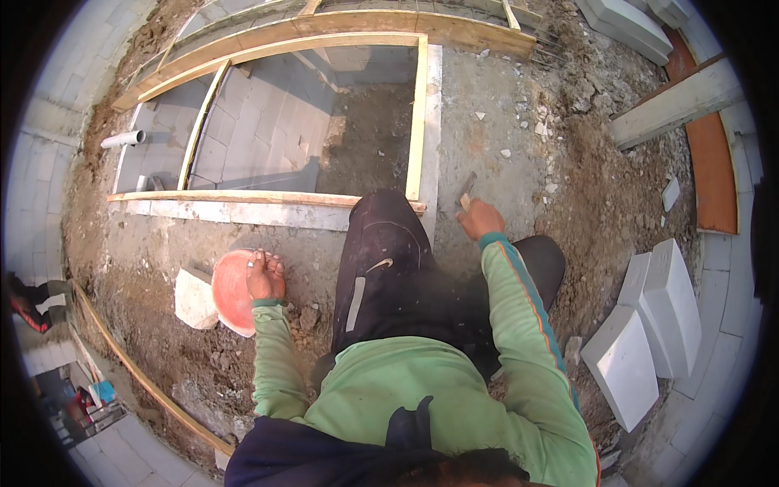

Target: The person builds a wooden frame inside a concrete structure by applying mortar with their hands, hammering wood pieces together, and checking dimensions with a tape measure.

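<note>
My left hand (264,276) grips the right rim of a round orange-red bowl (233,292), its fingers curled at the edge. The bowl stands close against a whitish broken block (195,299) on the soil. Out to the right, my right hand (480,220) is closed around a small hand tool (466,196) with a pale handle and a thin grey metal end. That tool is held low over the rough cement strip (492,154); I cannot tell whether its end touches. My knees are bent between the two hands.
A timber frame (268,196) borders a sunken pit with a grey block wall (264,114). A pipe end (123,140) sticks out at left. White blocks (621,365) lie at right, below a slanting concrete post (677,104). A wooden strip (146,369) crosses the lower-left soil.
</note>
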The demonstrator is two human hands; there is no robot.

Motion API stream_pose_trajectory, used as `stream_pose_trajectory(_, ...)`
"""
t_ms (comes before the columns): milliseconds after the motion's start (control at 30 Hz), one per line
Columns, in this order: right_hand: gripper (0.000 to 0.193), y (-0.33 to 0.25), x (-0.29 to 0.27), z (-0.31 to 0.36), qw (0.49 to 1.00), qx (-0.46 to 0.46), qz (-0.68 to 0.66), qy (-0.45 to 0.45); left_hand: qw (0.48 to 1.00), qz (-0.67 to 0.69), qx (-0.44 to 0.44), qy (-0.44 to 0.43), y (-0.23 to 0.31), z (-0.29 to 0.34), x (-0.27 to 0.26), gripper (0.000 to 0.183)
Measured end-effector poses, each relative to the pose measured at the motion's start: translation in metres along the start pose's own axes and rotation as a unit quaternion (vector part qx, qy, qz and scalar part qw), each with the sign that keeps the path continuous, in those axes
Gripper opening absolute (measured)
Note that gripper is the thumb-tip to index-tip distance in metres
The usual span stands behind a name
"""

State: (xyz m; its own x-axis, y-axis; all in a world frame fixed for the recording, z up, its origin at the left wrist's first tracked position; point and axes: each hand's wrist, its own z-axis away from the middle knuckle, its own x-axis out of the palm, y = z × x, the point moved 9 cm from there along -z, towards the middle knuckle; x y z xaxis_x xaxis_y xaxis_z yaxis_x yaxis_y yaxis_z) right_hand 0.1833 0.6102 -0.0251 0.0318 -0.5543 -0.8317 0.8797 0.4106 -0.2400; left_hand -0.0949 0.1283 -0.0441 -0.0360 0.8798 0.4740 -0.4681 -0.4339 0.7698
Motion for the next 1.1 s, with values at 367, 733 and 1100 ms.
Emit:
stream_pose_trajectory(367, 0.050, 0.001, -0.002, 0.005, 1.000, 0.004, 0.009, -0.014, 0.988, 0.043, -0.067, -0.135, -0.046, 0.045, 0.137, 0.005)
stream_pose_trajectory(733, 0.051, -0.007, 0.010, -0.003, 0.998, -0.038, 0.052, -0.004, 0.981, 0.072, -0.081, -0.158, -0.048, 0.051, 0.173, 0.006)
stream_pose_trajectory(1100, 0.041, 0.001, 0.012, -0.012, 0.997, -0.052, 0.062, 0.002, 0.981, 0.099, -0.107, -0.125, -0.035, 0.074, 0.091, 0.009)
